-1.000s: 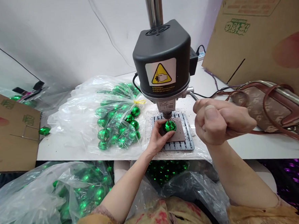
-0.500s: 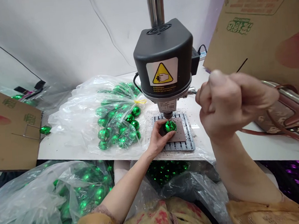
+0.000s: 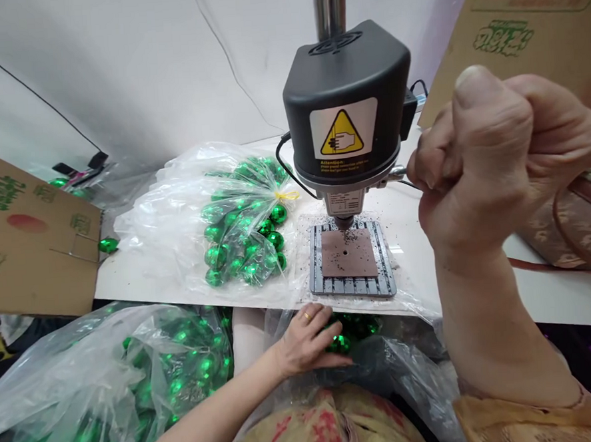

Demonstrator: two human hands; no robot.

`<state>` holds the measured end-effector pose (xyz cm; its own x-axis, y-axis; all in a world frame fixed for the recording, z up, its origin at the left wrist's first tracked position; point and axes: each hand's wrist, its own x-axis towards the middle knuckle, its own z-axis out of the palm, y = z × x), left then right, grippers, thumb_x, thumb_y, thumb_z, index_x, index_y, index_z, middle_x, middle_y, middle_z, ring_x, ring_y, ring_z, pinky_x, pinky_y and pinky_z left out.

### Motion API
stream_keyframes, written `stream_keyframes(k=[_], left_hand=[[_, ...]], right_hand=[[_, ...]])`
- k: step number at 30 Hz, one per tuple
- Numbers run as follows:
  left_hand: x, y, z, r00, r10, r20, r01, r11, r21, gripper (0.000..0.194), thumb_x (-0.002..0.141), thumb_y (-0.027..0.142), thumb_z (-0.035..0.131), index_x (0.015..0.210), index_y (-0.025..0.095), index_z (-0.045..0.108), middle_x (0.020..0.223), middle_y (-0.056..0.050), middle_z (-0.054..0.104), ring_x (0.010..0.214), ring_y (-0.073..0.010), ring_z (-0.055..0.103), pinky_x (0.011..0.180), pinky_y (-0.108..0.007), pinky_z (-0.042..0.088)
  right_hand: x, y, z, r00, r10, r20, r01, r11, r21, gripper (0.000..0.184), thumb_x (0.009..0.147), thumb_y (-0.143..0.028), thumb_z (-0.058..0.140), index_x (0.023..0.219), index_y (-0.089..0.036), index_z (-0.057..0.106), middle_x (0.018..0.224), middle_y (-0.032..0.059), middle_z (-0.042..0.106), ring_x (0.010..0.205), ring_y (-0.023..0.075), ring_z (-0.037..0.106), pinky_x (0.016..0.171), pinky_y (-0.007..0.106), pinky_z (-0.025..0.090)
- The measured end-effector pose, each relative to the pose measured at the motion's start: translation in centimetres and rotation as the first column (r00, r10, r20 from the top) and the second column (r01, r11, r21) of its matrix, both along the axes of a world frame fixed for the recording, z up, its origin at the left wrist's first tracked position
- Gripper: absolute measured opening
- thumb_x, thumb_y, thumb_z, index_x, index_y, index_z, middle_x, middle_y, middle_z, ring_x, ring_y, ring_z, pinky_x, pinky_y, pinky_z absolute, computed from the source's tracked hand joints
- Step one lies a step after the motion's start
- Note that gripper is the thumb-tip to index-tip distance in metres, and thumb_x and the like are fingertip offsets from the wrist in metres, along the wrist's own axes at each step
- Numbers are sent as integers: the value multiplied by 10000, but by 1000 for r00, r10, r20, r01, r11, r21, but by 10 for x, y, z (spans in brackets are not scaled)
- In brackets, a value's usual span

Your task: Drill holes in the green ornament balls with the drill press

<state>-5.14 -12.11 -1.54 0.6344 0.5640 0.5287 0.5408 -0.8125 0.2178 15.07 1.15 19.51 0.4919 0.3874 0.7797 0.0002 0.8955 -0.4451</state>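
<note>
Reaching below the near edge of the white table (image 3: 418,253), lower middle of the frame, the left hand (image 3: 307,340) has its fingers loosely spread and curved over shiny green faceted balls (image 3: 340,343); whether it grips one, I can't tell from here. The right hand (image 3: 486,149), at right, is a tight fist around the silver metal lever (image 3: 397,172) of the black bench drill (image 3: 348,98).

Under the drill, right of centre, the square brown board (image 3: 363,260) shows its small hole and dark shavings, so I'd judge some drilling done and this spot between pieces. More green balls lie in the clear plastic bag (image 3: 155,223) left of centre; which are drilled, and how many remain, I can't make out.

Half a second ago the left thumb and fingers held a green ball beneath the drill; now it's off the board, and the right fist sits higher in view.
</note>
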Motion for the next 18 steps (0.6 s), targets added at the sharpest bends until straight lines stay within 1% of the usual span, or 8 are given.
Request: stream_keyframes(k=[3,6,8,10,12,14,16,18], left_hand=[[-8,42,20,959,276,65,-281,957,75,291,924,249,565,1212,281,582,1124,-120,667,1036,-294,627,904,-481,515],[-17,94,41,806,585,-88,-588,809,-6,331,903,84,443,1140,210,636,1176,-169,610,1146,-340,540,946,-519,471],[-26,122,48,690,685,-233,-714,697,-63,333,849,31,447,1059,179,658,1124,-179,599,1106,-354,532,912,-528,471],[-35,138,50,614,703,-359,-777,620,-114,294,799,5,477,965,160,663,1063,-171,590,1026,-343,546,867,-514,476],[-40,143,51,616,680,-398,-778,604,-174,257,773,6,515,923,156,660,1045,-155,578,978,-321,559,849,-491,477],[-38,141,53,714,637,-291,-700,664,-264,255,784,58,575,995,176,656,1092,-134,570,1004,-302,573,874,-465,479],[-29,135,55,822,568,-50,-537,741,-404,303,821,186,647,1122,209,622,1142,-105,576,1036,-270,592,897,-422,491],[-14,129,54,826,516,229,-304,749,-589,388,861,360,662,1212,224,569,1144,-83,603,1000,-228,622,864,-373,514]], right_hand=[[0,-1,0,1000,12,-17,-12,1000,-1,452,837,-155,576,500,-190,276,408,-49,285,377,48,313,411,272,189],[1,0,-1,1000,22,-12,-22,1000,-10,447,837,-162,579,494,-189,294,408,-50,299,377,46,318,405,265,195],[2,1,-2,1000,28,-12,-29,1000,-13,447,834,-168,586,488,-189,304,407,-50,303,375,47,314,403,266,200],[3,2,-3,999,38,-16,-38,999,1,453,830,-169,592,482,-188,303,402,-50,300,369,48,303,401,271,194],[2,3,-3,999,39,-17,-39,999,15,461,832,-169,587,476,-184,295,398,-50,289,368,47,299,401,270,189],[2,3,-3,999,36,-17,-36,999,21,467,834,-169,581,472,-179,286,401,-50,278,372,44,298,401,266,186],[1,3,-3,999,43,-17,-43,999,23,474,834,-178,587,472,-176,281,406,-49,271,376,40,292,400,262,182],[1,3,-3,998,58,-20,-57,998,39,478,830,-184,600,477,-178,277,405,-50,270,373,42,284,396,265,174]])
